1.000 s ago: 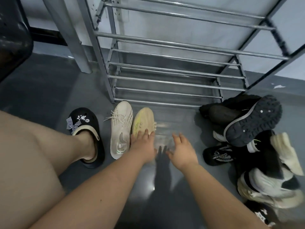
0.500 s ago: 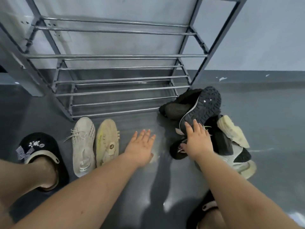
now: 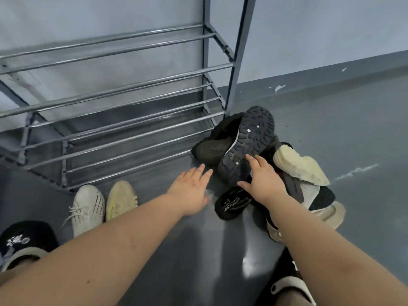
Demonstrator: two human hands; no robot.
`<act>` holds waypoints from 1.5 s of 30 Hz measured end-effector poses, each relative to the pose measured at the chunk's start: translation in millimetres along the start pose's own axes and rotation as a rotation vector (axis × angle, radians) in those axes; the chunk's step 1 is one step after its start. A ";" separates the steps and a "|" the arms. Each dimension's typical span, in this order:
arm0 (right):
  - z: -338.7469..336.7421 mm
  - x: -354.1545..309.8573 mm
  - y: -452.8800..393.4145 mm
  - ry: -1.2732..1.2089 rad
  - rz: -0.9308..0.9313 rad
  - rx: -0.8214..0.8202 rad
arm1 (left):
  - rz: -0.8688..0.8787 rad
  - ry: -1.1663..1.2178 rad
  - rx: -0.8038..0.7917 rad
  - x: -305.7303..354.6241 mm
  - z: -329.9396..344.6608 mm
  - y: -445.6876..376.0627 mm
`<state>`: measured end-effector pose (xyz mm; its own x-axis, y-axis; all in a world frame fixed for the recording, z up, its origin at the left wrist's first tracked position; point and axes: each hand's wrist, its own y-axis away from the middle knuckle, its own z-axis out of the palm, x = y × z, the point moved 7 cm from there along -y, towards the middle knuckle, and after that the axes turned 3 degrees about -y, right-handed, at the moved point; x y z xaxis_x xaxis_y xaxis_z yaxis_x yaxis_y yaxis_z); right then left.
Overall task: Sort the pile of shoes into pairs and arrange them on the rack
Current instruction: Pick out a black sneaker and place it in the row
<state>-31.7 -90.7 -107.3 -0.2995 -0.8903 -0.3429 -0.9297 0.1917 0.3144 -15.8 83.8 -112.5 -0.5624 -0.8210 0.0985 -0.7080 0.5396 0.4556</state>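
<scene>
Pile of shoes (image 3: 271, 171) sits on the grey floor (image 3: 353, 133), at the right front foot of the metal rack (image 3: 136, 120). Rack shelves are bare bars.

Topmost in pile: a black shoe lying sole-up (image 3: 247, 149), lugged tread facing the camera, toe end toward the rack post. Beneath and left of it, another dark shoe (image 3: 212, 150). To the right, a cream shoe (image 3: 300, 166), also turned over. Lower front, a black slide sandal with white lettering (image 3: 234, 204). More light and dark shoes underneath; cannot separate them.

Right hand (image 3: 265, 184) over the pile, palm down, fingers spread and straight, gripping nothing. Its fingertips (image 3: 251, 159) reach the heel end of the upturned black sole; contact looks likely but cannot confirm. Thumb points left, over the slide sandal.

Left hand (image 3: 189, 191) extends over bare floor just left of the pile, fingers straight and loosely together, holding nothing. Its fingertips lie near the dark shoe's side, apart from it.

Off to the left, in front of the rack: a white knit sneaker with laces (image 3: 88, 208) and a pale yellow sneaker (image 3: 121, 199), side by side, toes toward the rack.

Bottom left corner: a black clog with charms (image 3: 24, 239), worn on a foot.
</scene>
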 end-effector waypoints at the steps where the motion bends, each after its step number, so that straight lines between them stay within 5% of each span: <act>1: 1.0 -1.0 -3.2 -0.021 -0.010 0.008 | 0.000 0.008 0.003 1.0 -2.2 -6.6; 4: 2.9 -2.7 -11.9 -0.049 -0.048 0.035 | -0.021 0.109 0.003 6.3 -6.2 -27.0; 8: 1.6 0.9 -21.5 0.054 -0.111 0.052 | -0.160 0.530 -0.007 6.3 -3.0 -53.9; 16: 3.3 10.8 -26.2 -0.088 0.000 0.104 | -0.390 1.148 0.051 3.6 15.0 -81.3; 27: -0.2 -4.3 -11.9 -0.259 0.011 0.018 | -0.344 1.548 0.125 1.6 11.0 -42.4; 34: 23.8 -68.1 19.3 -0.816 0.114 0.014 | -0.392 1.438 0.226 -63.1 17.2 41.0; 41: 66.9 -144.6 46.2 -1.145 0.256 -0.087 | -0.406 1.021 0.403 -108.4 6.9 112.7; 45: 75.1 -151.5 56.7 -1.196 0.397 -0.094 | -0.405 1.036 0.479 -110.5 5.7 130.4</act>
<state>-55.2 86.1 -104.0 -0.6054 0.1599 -0.7797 -0.7277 0.2857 0.6235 -48.4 246.0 -68.9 0.1902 -0.5885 0.7858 -0.9632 0.0432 0.2655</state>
